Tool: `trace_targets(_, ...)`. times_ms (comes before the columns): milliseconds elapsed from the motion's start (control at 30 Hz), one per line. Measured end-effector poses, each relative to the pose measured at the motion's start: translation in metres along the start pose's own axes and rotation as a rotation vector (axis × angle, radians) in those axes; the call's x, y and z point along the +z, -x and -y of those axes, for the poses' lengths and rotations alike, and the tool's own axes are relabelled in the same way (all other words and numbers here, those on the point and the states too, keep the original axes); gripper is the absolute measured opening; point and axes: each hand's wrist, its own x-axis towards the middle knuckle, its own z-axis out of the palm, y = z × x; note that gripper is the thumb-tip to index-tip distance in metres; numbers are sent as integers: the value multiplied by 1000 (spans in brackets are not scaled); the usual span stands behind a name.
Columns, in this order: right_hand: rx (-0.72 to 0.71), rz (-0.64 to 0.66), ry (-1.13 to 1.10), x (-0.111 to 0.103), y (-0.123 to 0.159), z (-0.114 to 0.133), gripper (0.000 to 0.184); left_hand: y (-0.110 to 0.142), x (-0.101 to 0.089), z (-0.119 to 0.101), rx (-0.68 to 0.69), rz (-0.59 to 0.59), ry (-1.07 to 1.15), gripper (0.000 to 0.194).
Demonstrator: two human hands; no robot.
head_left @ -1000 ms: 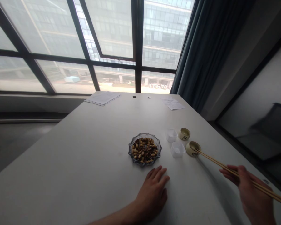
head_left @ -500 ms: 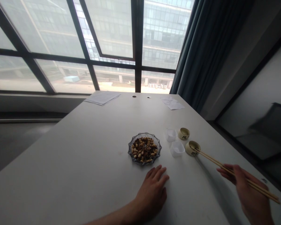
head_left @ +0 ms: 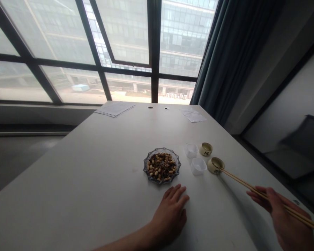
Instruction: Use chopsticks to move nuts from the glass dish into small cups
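Note:
My right hand [head_left: 282, 212] is closed around a pair of chopsticks [head_left: 244, 183]. Their tips are at the near rim of a small beige ceramic cup [head_left: 214, 168], which has a bit of dark content inside. My left hand [head_left: 172, 212] lies on the white table with its fingers stretched out, holding nothing. Just beyond its fingertips is a scalloped glass dish [head_left: 146, 171] full of mixed nuts and dark pieces [head_left: 162, 166]. Two clear plastic cups, a nearer one [head_left: 199, 167] and a farther one [head_left: 192, 151], stand between the dish and the ceramic cups. A second ceramic cup [head_left: 206, 149] bears a dark character.
Papers lie at the far left [head_left: 115, 108] and far right [head_left: 193, 115] of the white table [head_left: 94, 174]. Two small round holes are near its far edge. Large windows rise behind it, with a dark blue curtain [head_left: 211, 80] at the right.
My right hand has shifted slightly right and down, drawing the chopstick tips back from inside the near ceramic cup to its rim. My left hand has stayed in place.

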Motion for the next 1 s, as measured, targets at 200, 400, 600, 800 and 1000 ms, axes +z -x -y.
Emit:
trace_targets(200,-74,-5,-37,9,5,2,45,0,-1,0,-1,-4,3,48)
trace_targets(400,-131,236,25,63,30,33,49,0,-1,-1,-2,-5,0,47)
trace_targets(600,-210,631,76,146,47,55,43,0,-2,-3,-3,-8,-7,46)
trace_targets(800,-383,999,189,208,52,64,43,0,3,0,4,-25,-6,44)
trace_targets(1000,-460,1019,320,223,43,83,41,0,19,13,35,-4,-32,45)
